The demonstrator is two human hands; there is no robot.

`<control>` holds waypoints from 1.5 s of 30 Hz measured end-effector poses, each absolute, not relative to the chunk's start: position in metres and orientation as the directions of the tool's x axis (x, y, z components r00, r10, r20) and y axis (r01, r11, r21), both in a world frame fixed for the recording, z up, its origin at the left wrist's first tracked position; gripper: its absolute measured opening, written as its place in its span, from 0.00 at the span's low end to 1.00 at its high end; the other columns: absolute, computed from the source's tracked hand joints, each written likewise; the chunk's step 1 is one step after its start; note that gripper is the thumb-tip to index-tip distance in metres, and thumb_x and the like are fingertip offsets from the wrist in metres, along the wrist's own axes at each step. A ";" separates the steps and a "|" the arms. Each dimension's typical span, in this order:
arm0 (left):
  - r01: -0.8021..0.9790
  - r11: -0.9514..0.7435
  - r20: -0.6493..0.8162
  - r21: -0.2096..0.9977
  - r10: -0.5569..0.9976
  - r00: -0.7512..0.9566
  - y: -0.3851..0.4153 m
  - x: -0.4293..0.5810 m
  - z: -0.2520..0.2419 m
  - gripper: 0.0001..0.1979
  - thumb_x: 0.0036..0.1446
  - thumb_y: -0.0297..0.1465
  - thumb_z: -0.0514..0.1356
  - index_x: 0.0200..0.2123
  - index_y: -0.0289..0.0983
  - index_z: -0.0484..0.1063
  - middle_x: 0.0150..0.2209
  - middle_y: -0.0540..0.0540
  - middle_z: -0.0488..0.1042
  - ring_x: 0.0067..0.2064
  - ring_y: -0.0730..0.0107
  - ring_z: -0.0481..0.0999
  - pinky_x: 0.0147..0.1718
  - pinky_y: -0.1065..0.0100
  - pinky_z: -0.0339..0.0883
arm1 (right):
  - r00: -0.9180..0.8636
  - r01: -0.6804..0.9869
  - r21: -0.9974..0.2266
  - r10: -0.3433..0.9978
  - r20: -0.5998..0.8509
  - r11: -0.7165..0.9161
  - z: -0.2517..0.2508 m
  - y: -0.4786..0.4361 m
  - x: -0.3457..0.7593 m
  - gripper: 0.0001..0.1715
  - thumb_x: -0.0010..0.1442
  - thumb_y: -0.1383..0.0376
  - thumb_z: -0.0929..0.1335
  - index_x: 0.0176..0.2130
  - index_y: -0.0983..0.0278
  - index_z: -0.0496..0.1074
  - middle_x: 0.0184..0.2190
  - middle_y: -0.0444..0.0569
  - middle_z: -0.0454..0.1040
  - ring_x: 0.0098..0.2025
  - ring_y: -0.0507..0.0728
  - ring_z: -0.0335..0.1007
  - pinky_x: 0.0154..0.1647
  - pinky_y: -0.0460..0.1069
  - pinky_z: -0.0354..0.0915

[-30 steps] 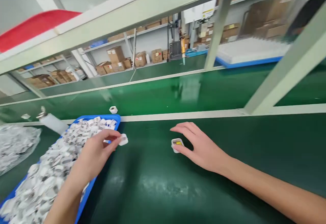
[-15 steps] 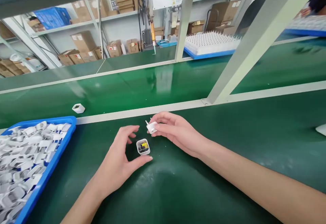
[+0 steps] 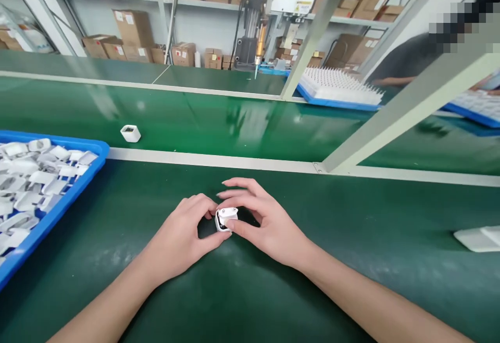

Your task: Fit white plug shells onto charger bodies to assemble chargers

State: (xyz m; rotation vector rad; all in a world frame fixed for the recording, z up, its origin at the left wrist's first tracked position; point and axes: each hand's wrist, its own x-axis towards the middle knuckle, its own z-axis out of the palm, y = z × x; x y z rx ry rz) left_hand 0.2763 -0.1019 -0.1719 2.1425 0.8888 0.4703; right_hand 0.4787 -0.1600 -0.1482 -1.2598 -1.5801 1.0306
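Hands (image 3: 269, 223) grasping white housing (image 3: 222, 229) and cap (image 3: 229, 212), its interior mostly hidden, blue tray (image 3: 102, 151) cut off

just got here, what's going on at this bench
A person is working with both bare hands on one small white housing at the green work surface. The left hand steadies it between thumb and fingers, while the right hand holds a white cover piece at its opening. The cover isn't flush: a dark gap shows along one side. A blue tray of loose white parts lies to the left.
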 end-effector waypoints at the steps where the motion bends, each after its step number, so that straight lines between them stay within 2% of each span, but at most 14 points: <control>1: 0.442 -0.476 0.047 0.760 0.718 0.694 -0.102 0.276 -0.173 0.10 0.62 0.40 0.63 0.39 0.41 0.69 0.40 0.52 0.71 0.42 0.66 0.68 0.40 0.64 0.63 | -0.125 0.371 -0.914 0.984 0.123 0.162 -0.147 -0.160 0.479 0.10 0.62 0.66 0.73 0.44 0.56 0.81 0.57 0.51 0.65 0.58 0.62 0.67 0.58 0.58 0.68; 3: 0.434 -0.477 0.053 0.764 0.718 0.694 -0.102 0.276 -0.174 0.10 0.62 0.40 0.64 0.38 0.41 0.69 0.40 0.52 0.71 0.42 0.65 0.68 0.40 0.63 0.62 | -0.118 0.449 -0.878 0.985 0.129 0.168 -0.145 -0.159 0.481 0.06 0.61 0.64 0.74 0.41 0.56 0.81 0.51 0.49 0.69 0.54 0.60 0.69 0.56 0.57 0.68; 7: 0.411 -0.455 0.057 0.790 0.722 0.689 -0.101 0.276 -0.175 0.11 0.61 0.40 0.65 0.40 0.41 0.69 0.40 0.52 0.72 0.43 0.63 0.68 0.41 0.63 0.62 | -0.106 0.416 -0.897 0.988 0.113 0.147 -0.141 -0.157 0.483 0.03 0.62 0.61 0.75 0.38 0.56 0.78 0.41 0.46 0.74 0.45 0.58 0.71 0.47 0.53 0.68; 14: 0.406 -0.450 0.044 0.796 0.711 0.702 -0.098 0.276 -0.171 0.10 0.62 0.39 0.65 0.39 0.40 0.70 0.41 0.51 0.72 0.42 0.63 0.68 0.39 0.63 0.62 | -0.117 0.574 -0.810 0.991 0.067 0.123 -0.134 -0.153 0.480 0.02 0.64 0.60 0.73 0.38 0.55 0.78 0.45 0.46 0.70 0.48 0.58 0.69 0.49 0.53 0.65; 19: 0.401 -0.460 0.054 0.792 0.708 0.704 -0.097 0.276 -0.169 0.10 0.62 0.38 0.64 0.37 0.39 0.69 0.40 0.51 0.72 0.41 0.64 0.69 0.40 0.63 0.61 | -0.125 0.706 -0.684 0.983 0.135 0.183 -0.125 -0.158 0.475 0.03 0.67 0.61 0.71 0.39 0.57 0.75 0.40 0.46 0.71 0.42 0.56 0.69 0.43 0.51 0.65; 22: 0.407 -0.476 0.057 0.780 0.702 0.710 -0.096 0.276 -0.167 0.10 0.61 0.37 0.65 0.38 0.38 0.69 0.40 0.51 0.73 0.41 0.64 0.69 0.40 0.63 0.61 | 0.020 0.621 -0.776 0.988 0.155 0.109 -0.121 -0.163 0.474 0.06 0.66 0.59 0.71 0.42 0.56 0.71 0.33 0.42 0.71 0.32 0.53 0.67 0.32 0.47 0.64; 24: 0.410 -0.489 0.068 0.770 0.702 0.709 -0.096 0.277 -0.167 0.10 0.61 0.37 0.65 0.38 0.38 0.69 0.40 0.51 0.73 0.41 0.63 0.69 0.39 0.63 0.61 | 0.084 0.499 -0.865 0.992 0.094 0.040 -0.118 -0.163 0.475 0.10 0.66 0.58 0.72 0.45 0.56 0.71 0.28 0.40 0.68 0.28 0.51 0.64 0.27 0.45 0.62; 28: 0.408 -0.499 0.090 0.764 0.709 0.699 -0.096 0.278 -0.168 0.10 0.61 0.37 0.65 0.37 0.38 0.69 0.39 0.50 0.73 0.40 0.63 0.69 0.38 0.63 0.61 | -0.090 0.210 -0.976 0.993 -0.078 -0.058 -0.106 -0.156 0.480 0.14 0.65 0.53 0.72 0.45 0.58 0.75 0.25 0.41 0.69 0.22 0.49 0.64 0.23 0.45 0.62; 31: 0.403 -0.505 0.101 0.763 0.709 0.698 -0.097 0.278 -0.170 0.10 0.61 0.38 0.65 0.37 0.39 0.69 0.39 0.50 0.73 0.39 0.63 0.69 0.37 0.63 0.61 | -0.174 0.206 -0.976 0.979 -0.110 -0.073 -0.100 -0.153 0.483 0.18 0.62 0.52 0.74 0.47 0.59 0.75 0.27 0.44 0.75 0.23 0.52 0.70 0.25 0.47 0.67; 34: 0.411 -0.513 0.103 0.754 0.710 0.697 -0.097 0.278 -0.170 0.11 0.61 0.38 0.65 0.37 0.39 0.69 0.39 0.49 0.73 0.39 0.63 0.69 0.36 0.63 0.60 | -0.086 0.508 -0.858 0.995 0.045 0.083 -0.108 -0.155 0.482 0.13 0.62 0.55 0.75 0.38 0.61 0.75 0.23 0.43 0.72 0.21 0.52 0.66 0.22 0.46 0.62; 37: 0.412 -0.521 0.110 0.748 0.708 0.697 -0.098 0.278 -0.170 0.11 0.61 0.38 0.65 0.37 0.39 0.68 0.38 0.50 0.73 0.39 0.63 0.69 0.37 0.63 0.61 | -0.161 0.780 -0.553 0.948 0.275 0.293 -0.122 -0.156 0.478 0.15 0.65 0.57 0.73 0.30 0.62 0.71 0.22 0.43 0.68 0.22 0.51 0.60 0.22 0.47 0.56; 38: 0.407 -0.523 0.112 0.749 0.705 0.700 -0.098 0.278 -0.169 0.11 0.62 0.38 0.64 0.37 0.38 0.68 0.38 0.50 0.72 0.39 0.63 0.69 0.38 0.63 0.61 | -0.228 0.807 -0.476 0.928 0.294 0.350 -0.125 -0.156 0.477 0.14 0.66 0.57 0.72 0.31 0.62 0.71 0.24 0.44 0.69 0.23 0.52 0.60 0.24 0.48 0.57; 40: 0.399 -0.525 0.114 0.752 0.700 0.705 -0.098 0.277 -0.170 0.11 0.63 0.38 0.64 0.37 0.38 0.68 0.38 0.50 0.72 0.39 0.64 0.69 0.39 0.62 0.61 | -0.346 0.804 -0.409 0.899 0.270 0.432 -0.127 -0.155 0.476 0.10 0.70 0.59 0.69 0.37 0.62 0.72 0.29 0.46 0.71 0.28 0.53 0.65 0.28 0.48 0.61; 45: 0.386 -0.527 0.128 0.757 0.700 0.703 -0.098 0.278 -0.172 0.11 0.62 0.38 0.65 0.37 0.38 0.67 0.38 0.51 0.72 0.39 0.65 0.69 0.39 0.62 0.61 | -0.438 0.766 -0.407 0.867 0.238 0.499 -0.118 -0.153 0.479 0.04 0.72 0.66 0.66 0.45 0.61 0.72 0.38 0.50 0.73 0.36 0.54 0.71 0.35 0.48 0.67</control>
